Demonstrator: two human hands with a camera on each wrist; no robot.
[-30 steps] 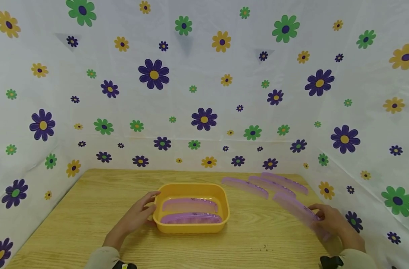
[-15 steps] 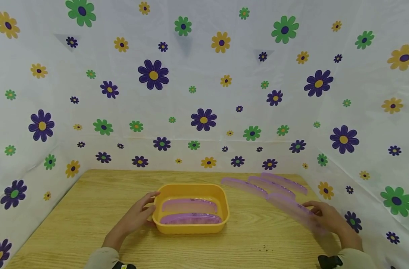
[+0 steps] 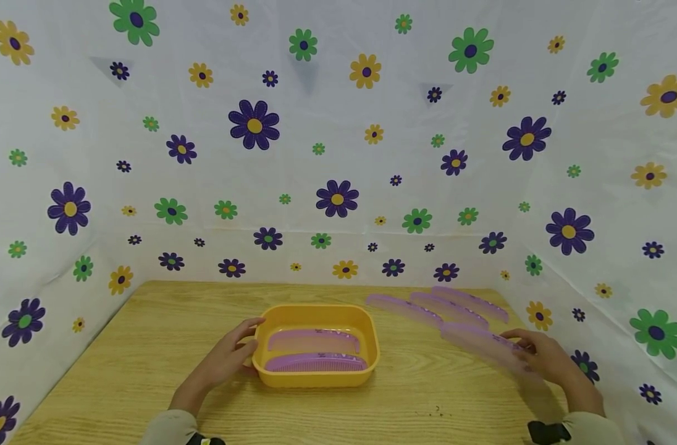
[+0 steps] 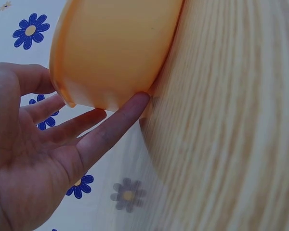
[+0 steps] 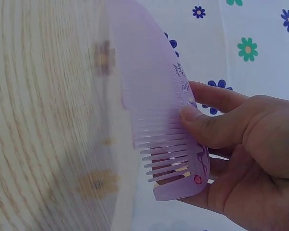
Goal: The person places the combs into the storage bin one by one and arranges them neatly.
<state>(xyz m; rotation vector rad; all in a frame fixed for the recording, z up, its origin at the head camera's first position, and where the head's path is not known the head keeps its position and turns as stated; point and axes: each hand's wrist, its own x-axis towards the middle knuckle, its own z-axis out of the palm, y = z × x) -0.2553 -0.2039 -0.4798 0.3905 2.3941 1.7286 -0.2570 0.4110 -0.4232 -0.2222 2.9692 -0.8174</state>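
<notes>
Person's right grip (image 3: 548, 360) pinches 1 purple comb (image 5: 151, 82) near its end; left grip (image 3: 228, 353), unclenched, touches the yellow basin (image 3: 316, 379), likely steadying it around 2 combs (image 3: 316, 360).

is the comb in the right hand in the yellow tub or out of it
Out. The head view shows the right hand holding the comb to the right of the yellow tub, apart from it.
</notes>
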